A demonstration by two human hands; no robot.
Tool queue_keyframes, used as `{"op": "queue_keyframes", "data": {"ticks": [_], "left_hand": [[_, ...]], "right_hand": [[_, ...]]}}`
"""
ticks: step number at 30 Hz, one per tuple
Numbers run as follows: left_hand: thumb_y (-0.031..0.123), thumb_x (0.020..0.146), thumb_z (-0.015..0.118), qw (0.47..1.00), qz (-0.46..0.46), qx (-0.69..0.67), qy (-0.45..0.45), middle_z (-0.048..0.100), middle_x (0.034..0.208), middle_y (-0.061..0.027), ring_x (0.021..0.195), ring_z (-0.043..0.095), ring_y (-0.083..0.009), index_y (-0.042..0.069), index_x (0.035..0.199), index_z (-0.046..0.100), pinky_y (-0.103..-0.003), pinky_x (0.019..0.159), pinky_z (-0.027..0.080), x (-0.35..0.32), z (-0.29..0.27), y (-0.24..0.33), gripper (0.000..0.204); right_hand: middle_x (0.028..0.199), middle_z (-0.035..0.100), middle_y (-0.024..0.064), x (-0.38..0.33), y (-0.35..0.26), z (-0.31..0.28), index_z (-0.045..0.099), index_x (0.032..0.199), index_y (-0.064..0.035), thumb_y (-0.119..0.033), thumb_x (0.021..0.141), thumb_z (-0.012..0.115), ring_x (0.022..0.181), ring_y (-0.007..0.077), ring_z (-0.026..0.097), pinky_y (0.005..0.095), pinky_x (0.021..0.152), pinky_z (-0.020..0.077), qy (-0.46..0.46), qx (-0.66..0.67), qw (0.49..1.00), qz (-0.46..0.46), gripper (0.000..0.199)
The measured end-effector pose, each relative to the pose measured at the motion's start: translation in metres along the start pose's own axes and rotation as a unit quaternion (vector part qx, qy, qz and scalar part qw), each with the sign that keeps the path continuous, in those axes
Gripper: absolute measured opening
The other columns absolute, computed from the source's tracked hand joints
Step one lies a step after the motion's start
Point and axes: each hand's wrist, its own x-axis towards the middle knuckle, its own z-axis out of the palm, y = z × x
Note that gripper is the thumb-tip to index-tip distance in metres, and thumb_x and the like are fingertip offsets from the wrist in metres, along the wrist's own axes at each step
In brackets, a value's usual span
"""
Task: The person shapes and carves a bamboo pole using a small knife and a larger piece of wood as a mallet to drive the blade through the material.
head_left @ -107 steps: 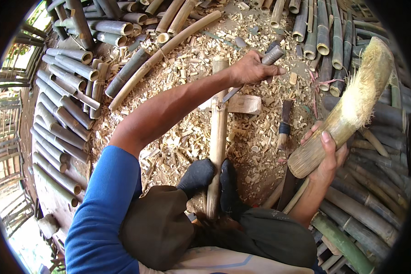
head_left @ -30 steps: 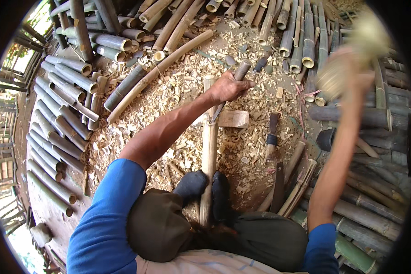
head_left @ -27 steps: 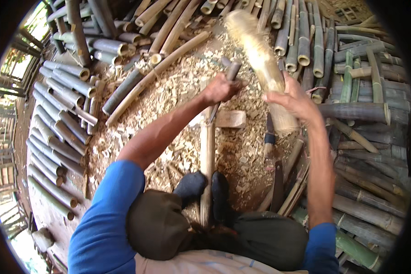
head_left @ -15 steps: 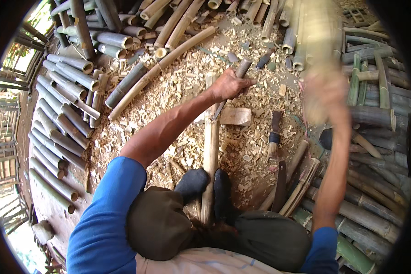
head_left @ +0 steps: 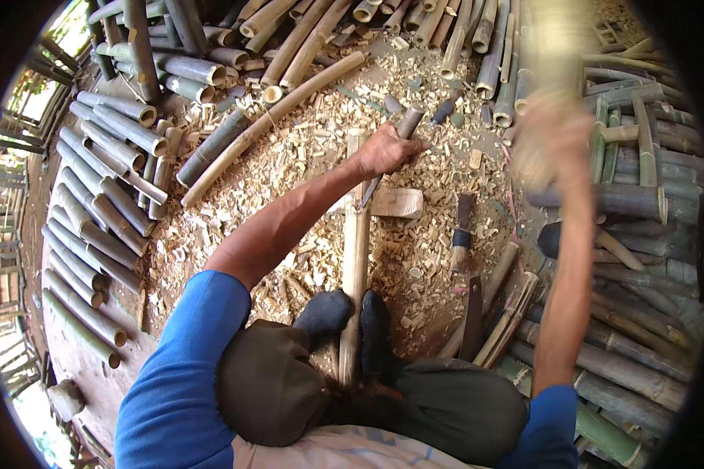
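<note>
My left hand (head_left: 386, 150) is closed around the handle of a chisel (head_left: 411, 120), which leans toward me. The chisel's dark blade meets a pale bamboo pole (head_left: 356, 258) that runs away from me between my feet in dark socks (head_left: 325, 311). Raised at the right, my right hand (head_left: 559, 133) is smeared by motion but wrapped round a thick, pale wooden mallet (head_left: 557, 59), also blurred. A block of pale wood (head_left: 397, 203) lies against the pole's right side, just below my left hand.
Shavings (head_left: 289, 180) cover the ground. A dark blade (head_left: 472, 320) and a tool with a blue band (head_left: 461, 234) lie right of my feet. Cut bamboo tubes (head_left: 94, 219) are laid out at left; stacked bamboo (head_left: 633, 367) lies at right. A long pole (head_left: 278, 125) slants behind.
The view has shifted slightly. My left hand stays on the chisel at the pole, and the mallet is still raised and blurred in my right hand.
</note>
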Motion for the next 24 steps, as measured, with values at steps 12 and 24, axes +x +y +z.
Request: {"op": "queue_keyframes", "data": {"ticks": [12,24], "left_hand": [[0.021,0.072,0.071,0.845,0.267,0.389,-0.251,0.065,0.070,-0.0065,0.074,0.069,-0.0255,0.013,0.079,0.063,-0.041,0.067,0.060,-0.076,0.046,-0.065,0.014],[0.027,0.092,0.074,0.987,0.038,-0.159,-0.005,0.061,0.064,-0.0001,0.045,0.042,-0.0027,0.009,0.081,0.066,-0.023,0.038,0.031,0.025,-0.027,0.043,0.023]], "right_hand": [[0.110,0.065,0.0173,-0.072,-0.015,0.000,0.048,0.137,0.0048,-0.018,0.080,0.078,0.087,0.0216,0.068,0.0339,0.076,0.0568,-0.066,0.108,0.989,0.074,0.068],[0.086,0.067,0.0137,-0.143,0.030,0.015,0.056,0.115,0.0038,-0.018,0.084,0.072,0.065,0.0211,0.066,0.0348,0.058,0.0563,0.034,0.266,0.935,0.233,0.042]]}}
